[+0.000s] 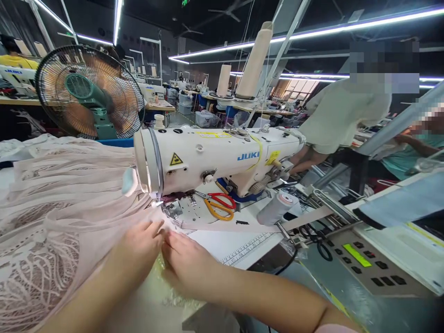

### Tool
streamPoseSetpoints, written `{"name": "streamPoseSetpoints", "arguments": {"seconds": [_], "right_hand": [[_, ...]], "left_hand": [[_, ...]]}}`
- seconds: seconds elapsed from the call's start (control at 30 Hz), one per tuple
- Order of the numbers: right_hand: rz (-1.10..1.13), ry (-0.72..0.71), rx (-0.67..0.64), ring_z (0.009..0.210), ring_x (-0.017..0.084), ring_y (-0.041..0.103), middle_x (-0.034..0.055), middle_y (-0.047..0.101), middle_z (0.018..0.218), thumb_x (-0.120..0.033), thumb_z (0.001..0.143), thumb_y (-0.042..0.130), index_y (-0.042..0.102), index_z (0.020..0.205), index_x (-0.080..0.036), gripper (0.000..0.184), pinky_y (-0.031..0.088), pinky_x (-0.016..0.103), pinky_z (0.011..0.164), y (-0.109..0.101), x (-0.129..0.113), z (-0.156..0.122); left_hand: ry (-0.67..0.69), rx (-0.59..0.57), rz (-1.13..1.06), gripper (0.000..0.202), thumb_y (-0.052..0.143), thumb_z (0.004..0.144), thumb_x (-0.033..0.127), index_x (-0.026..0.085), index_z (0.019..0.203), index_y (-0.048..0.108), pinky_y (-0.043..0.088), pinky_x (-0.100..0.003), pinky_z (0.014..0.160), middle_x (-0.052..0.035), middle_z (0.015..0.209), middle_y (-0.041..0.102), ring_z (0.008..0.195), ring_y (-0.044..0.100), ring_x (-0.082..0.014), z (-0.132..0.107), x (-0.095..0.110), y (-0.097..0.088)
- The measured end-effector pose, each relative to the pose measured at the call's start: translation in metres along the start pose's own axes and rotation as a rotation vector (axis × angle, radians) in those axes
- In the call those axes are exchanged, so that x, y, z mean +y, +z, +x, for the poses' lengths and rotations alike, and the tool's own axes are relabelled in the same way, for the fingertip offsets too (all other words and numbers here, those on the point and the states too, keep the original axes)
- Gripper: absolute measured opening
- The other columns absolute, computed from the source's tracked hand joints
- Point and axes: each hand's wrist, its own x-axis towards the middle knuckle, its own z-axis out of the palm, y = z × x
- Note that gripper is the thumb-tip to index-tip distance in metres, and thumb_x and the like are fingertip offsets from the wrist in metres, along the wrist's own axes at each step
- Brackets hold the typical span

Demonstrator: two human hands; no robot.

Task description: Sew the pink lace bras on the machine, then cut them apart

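The left hand [140,249] and the right hand [187,261] lay side by side on the edge of a pink lace cloth [52,208], just in front of the needle [158,200] of a white sewing machine [215,159]. The fingers of each grip were close together on the cloth. I could not tell if they pinched it or only pressed it flat. Most of the cloth sat in a big soft heap on the left of the surface [243,247], and only a thin edge reached the needle. So it looked like the sewing here was not far along, with lots of cloth left, but no stitches could be seen. The edge under the hands ran from the person out toward the needle. A long pale strip [305,218] ran the other way, from the needle off to the right. Red and yellow scissors [220,206] lay under the machine arm, near a grey spool [275,208] on its side. A fan [88,92] stood behind the heap.
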Motion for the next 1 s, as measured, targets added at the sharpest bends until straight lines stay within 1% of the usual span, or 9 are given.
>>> {"name": "streamPoseSetpoints", "arguments": {"seconds": [0.07,0.13,0.27,0.33,0.53,0.67,0.77,0.87,1.0], "right_hand": [[0.018,-0.018,0.026,0.132,0.029,0.042,0.0215,0.051,0.136,-0.032,0.089,0.051,0.049,0.132,-0.003,0.052,0.033,0.044,0.113,0.001,-0.001,0.005],[0.028,-0.052,0.062,0.131,0.028,0.043,0.021,0.053,0.133,-0.029,0.088,0.051,0.05,0.129,-0.003,0.048,0.034,0.044,0.112,0.002,0.0,0.006],[0.068,-0.182,0.117,0.121,0.023,0.051,0.0165,0.062,0.12,-0.026,0.089,0.047,0.061,0.106,-0.007,0.029,0.039,0.036,0.109,0.001,0.008,0.0],[0.1,-0.218,0.146,0.119,0.02,0.053,0.0151,0.063,0.117,-0.024,0.089,0.044,0.063,0.1,-0.009,0.027,0.039,0.031,0.109,-0.001,0.012,-0.003],[0.169,-0.175,0.124,0.119,0.019,0.055,0.0137,0.064,0.121,-0.022,0.089,0.047,0.065,0.102,-0.01,0.026,0.04,0.03,0.109,-0.007,0.014,-0.004],[0.205,-0.154,0.138,0.119,0.019,0.057,0.0131,0.064,0.123,-0.022,0.089,0.048,0.066,0.101,-0.01,0.025,0.041,0.029,0.108,-0.005,0.014,-0.005],[0.222,-0.144,0.156,0.119,0.019,0.057,0.0125,0.064,0.123,-0.022,0.088,0.049,0.066,0.101,-0.01,0.024,0.041,0.029,0.107,-0.004,0.014,-0.006],[0.231,-0.123,0.135,0.12,0.018,0.056,0.0117,0.064,0.124,-0.022,0.089,0.049,0.066,0.101,-0.012,0.023,0.041,0.029,0.107,-0.005,0.014,-0.006],[0.231,-0.124,0.128,0.12,0.018,0.056,0.0121,0.064,0.123,-0.021,0.088,0.049,0.066,0.099,-0.012,0.022,0.042,0.029,0.106,-0.006,0.014,-0.006]], "left_hand": [[-0.013,-0.083,-0.065,0.039,0.044,0.074,0.001,0.016,0.1,0.067,0.054,-0.036,0.077,-0.0121,0.111,0.068,0.089,0.065,-0.0235,-0.004,0.001,0.003],[-0.031,-0.126,-0.114,0.049,0.046,0.07,0.001,0.016,0.113,0.064,0.054,-0.034,0.08,-0.0115,0.112,0.068,0.093,0.066,-0.0229,-0.006,-0.001,0.005],[0.046,-0.155,-0.074,0.049,0.047,0.068,-0.001,0.015,0.109,0.067,0.054,-0.038,0.085,-0.0131,0.118,0.067,0.098,0.066,-0.0258,-0.006,-0.007,0.002],[0.074,-0.139,-0.048,0.046,0.046,0.07,-0.002,0.013,0.108,0.068,0.055,-0.039,0.083,-0.0143,0.117,0.067,0.097,0.067,-0.0272,-0.007,-0.009,0.0],[0.074,0.0,-0.13,0.036,0.042,0.08,0.003,0.016,0.096,0.07,0.057,-0.031,0.077,-0.0125,0.108,0.07,0.089,0.069,-0.022,-0.008,-0.016,0.003],[0.067,0.038,-0.157,0.037,0.035,0.086,0.009,0.013,0.096,0.07,0.058,-0.033,0.076,-0.0158,0.109,0.069,0.092,0.069,-0.0237,-0.006,-0.023,0.006],[0.053,0.036,-0.165,0.038,0.035,0.087,0.011,0.012,0.102,0.069,0.058,-0.037,0.079,-0.0175,0.111,0.069,0.096,0.069,-0.0257,-0.007,-0.027,0.009],[0.031,0.035,-0.186,0.04,0.036,0.086,0.01,0.014,0.109,0.069,0.058,-0.038,0.082,-0.0177,0.116,0.067,0.101,0.067,-0.0267,-0.009,-0.03,0.013],[0.004,-0.018,-0.204,0.043,0.038,0.084,0.008,0.018,0.113,0.068,0.058,-0.038,0.084,-0.0166,0.122,0.065,0.105,0.066,-0.0273,-0.011,-0.033,0.015]]}}
